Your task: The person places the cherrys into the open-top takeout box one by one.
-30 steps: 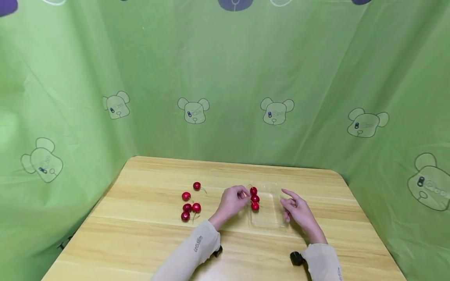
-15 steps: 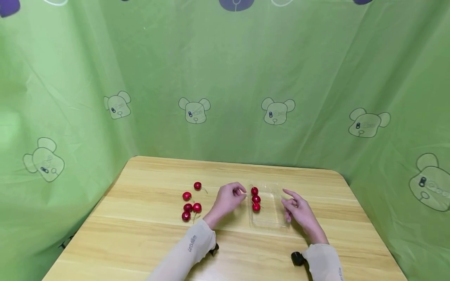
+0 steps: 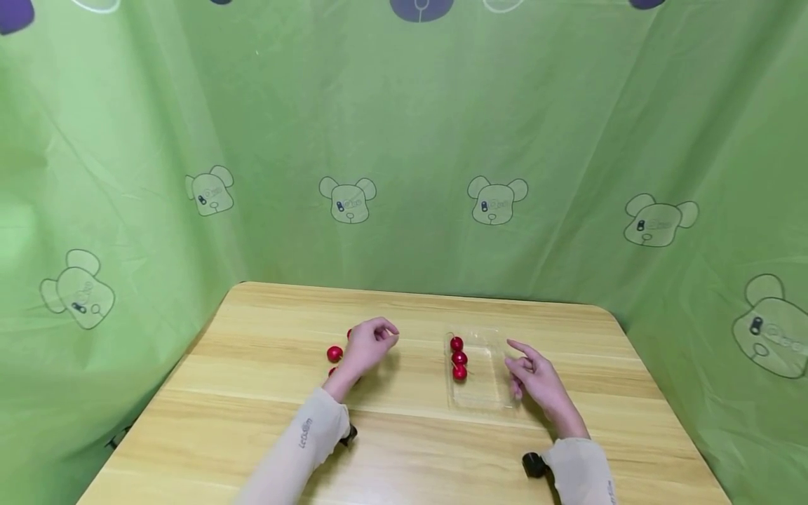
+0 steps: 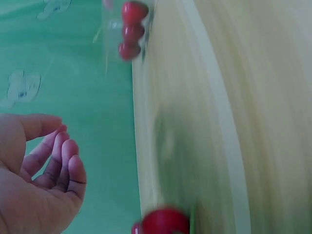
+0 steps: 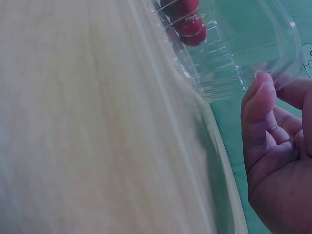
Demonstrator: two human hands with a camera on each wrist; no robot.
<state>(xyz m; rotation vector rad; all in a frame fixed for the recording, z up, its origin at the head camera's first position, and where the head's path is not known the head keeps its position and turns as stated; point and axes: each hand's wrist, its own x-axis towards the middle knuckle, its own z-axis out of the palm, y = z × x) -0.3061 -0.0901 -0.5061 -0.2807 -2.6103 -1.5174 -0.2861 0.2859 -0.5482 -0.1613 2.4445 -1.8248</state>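
Observation:
In the head view my left hand (image 3: 368, 345) hovers over the loose cherries (image 3: 334, 353) on the left, overlapping several of them. Its fingers are loosely bent and hold nothing, as the left wrist view also shows. A clear plastic box (image 3: 485, 382) lies to the right. Along its left side sits a row of three red cherries (image 3: 459, 358) with stems. My right hand (image 3: 538, 384) is at the box's right edge. From the right wrist, the thumb and a finger (image 5: 261, 100) pinch the rim by the corner of the box.
The light wooden table (image 3: 429, 449) ends in a rounded edge at the back. A green curtain (image 3: 416, 245) with bear-head drawings hangs behind and on both sides. A black wrist camera (image 3: 534, 464) sits beneath the right sleeve.
My left hand has drawn back from the box, moving left to the loose cherries and now covering some. My right hand and the three cherries in the box stay where they were.

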